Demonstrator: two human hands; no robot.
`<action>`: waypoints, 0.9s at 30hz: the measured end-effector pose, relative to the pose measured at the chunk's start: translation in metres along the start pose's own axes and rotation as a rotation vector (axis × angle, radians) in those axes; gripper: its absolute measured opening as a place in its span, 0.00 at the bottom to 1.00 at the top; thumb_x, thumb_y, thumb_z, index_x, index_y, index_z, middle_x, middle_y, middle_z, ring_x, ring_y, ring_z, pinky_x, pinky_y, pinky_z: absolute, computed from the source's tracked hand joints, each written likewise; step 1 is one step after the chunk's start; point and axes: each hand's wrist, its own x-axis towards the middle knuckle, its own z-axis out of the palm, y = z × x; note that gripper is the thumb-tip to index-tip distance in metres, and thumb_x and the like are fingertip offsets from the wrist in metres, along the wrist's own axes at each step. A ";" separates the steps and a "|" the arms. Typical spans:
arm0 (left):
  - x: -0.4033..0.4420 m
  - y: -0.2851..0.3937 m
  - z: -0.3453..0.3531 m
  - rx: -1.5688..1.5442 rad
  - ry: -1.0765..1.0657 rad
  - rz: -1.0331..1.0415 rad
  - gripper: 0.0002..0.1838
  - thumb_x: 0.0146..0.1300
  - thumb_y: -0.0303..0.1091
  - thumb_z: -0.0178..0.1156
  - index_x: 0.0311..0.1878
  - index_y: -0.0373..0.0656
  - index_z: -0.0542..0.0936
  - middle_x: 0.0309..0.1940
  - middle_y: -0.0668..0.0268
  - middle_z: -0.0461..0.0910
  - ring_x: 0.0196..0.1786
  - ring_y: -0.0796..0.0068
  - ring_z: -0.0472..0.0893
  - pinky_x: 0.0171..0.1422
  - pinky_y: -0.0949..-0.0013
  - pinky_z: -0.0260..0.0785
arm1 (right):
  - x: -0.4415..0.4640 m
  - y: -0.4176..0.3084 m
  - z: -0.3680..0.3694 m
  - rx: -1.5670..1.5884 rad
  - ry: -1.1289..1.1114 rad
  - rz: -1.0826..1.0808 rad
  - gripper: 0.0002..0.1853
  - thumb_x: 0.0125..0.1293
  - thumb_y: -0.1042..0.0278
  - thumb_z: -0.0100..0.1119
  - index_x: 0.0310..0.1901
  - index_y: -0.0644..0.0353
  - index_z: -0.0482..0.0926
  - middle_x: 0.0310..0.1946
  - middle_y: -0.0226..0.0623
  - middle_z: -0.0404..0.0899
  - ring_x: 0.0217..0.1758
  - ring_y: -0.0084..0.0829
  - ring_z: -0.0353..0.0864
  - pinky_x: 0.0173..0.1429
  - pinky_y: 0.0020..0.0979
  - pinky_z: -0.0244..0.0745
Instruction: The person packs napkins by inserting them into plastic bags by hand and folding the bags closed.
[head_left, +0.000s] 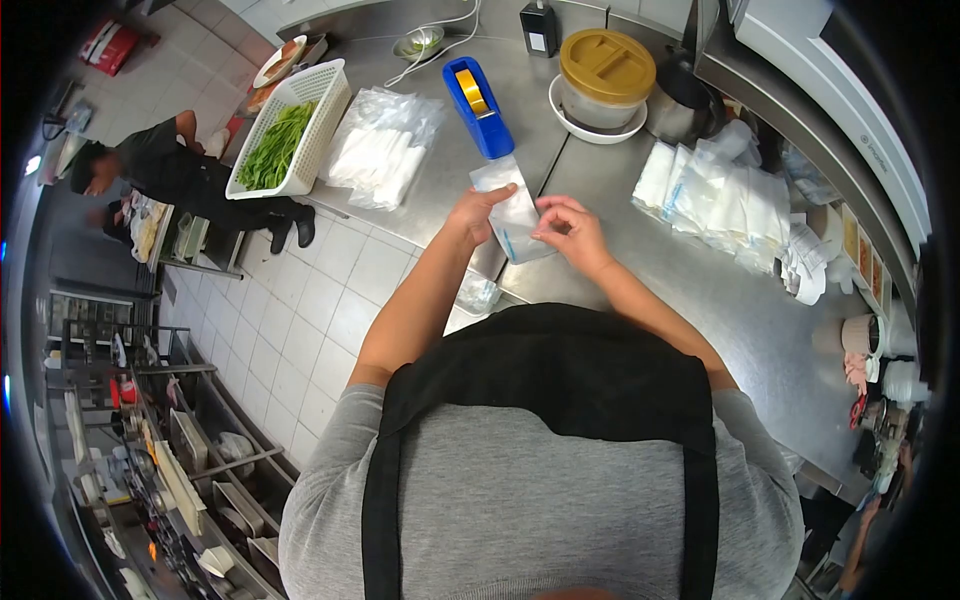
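My left hand (473, 214) grips a small clear plastic bag (515, 211) by its left side, thumb lying across the top. White contents show through the plastic, and a blue mark is near its lower end. At the bag's right edge, thumb and fingers of my right hand (578, 236) are pinched together on the plastic. Just beyond the bag stands a blue tape dispenser (490, 134) with a yellow roll (471, 92). To its left lies a pile of similar white-filled bags (378, 150); another pile (715, 200) is on the right.
A white basket of green vegetables (279, 146) sits at the counter's left edge. Behind are a yellow-lidded tub (606, 80) in a white bowl, a black bottle (538, 28) and a metal pitcher (682, 100). A person in dark clothes (165, 165) stands across the aisle; shelving (190, 440) is lower left.
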 end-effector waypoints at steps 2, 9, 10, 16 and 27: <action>-0.005 0.001 0.005 0.044 0.041 0.031 0.19 0.55 0.24 0.68 0.50 0.37 0.76 0.43 0.59 0.81 0.44 0.64 0.83 0.48 0.57 0.77 | 0.001 -0.005 -0.003 -0.055 -0.014 -0.131 0.08 0.51 0.72 0.73 0.30 0.57 0.81 0.59 0.36 0.71 0.57 0.31 0.73 0.60 0.31 0.68; -0.003 -0.010 0.017 0.213 0.036 0.177 0.17 0.56 0.27 0.68 0.48 0.37 0.77 0.39 0.61 0.82 0.41 0.67 0.83 0.46 0.62 0.75 | 0.003 0.003 0.010 0.192 -0.004 0.146 0.07 0.53 0.75 0.71 0.31 0.59 0.80 0.59 0.39 0.68 0.51 0.28 0.76 0.55 0.29 0.72; -0.002 -0.011 0.016 0.217 0.027 0.190 0.17 0.56 0.27 0.68 0.48 0.37 0.77 0.39 0.61 0.82 0.41 0.67 0.83 0.46 0.62 0.75 | 0.004 0.009 0.013 0.330 0.025 0.228 0.07 0.54 0.76 0.70 0.31 0.60 0.80 0.56 0.39 0.72 0.47 0.25 0.78 0.52 0.27 0.74; -0.019 0.004 0.022 0.147 -0.091 0.074 0.30 0.53 0.23 0.69 0.60 0.36 0.69 0.45 0.59 0.80 0.45 0.69 0.82 0.49 0.63 0.75 | 0.003 0.012 0.013 0.457 0.137 0.354 0.09 0.54 0.73 0.72 0.31 0.62 0.79 0.26 0.28 0.81 0.32 0.18 0.78 0.37 0.22 0.73; -0.067 -0.007 0.000 0.476 -0.099 0.527 0.56 0.54 0.09 0.52 0.76 0.61 0.33 0.58 0.51 0.71 0.53 0.69 0.78 0.51 0.69 0.75 | 0.015 0.002 0.021 0.621 -0.004 0.474 0.08 0.56 0.73 0.70 0.33 0.62 0.79 0.31 0.31 0.82 0.35 0.19 0.78 0.42 0.22 0.74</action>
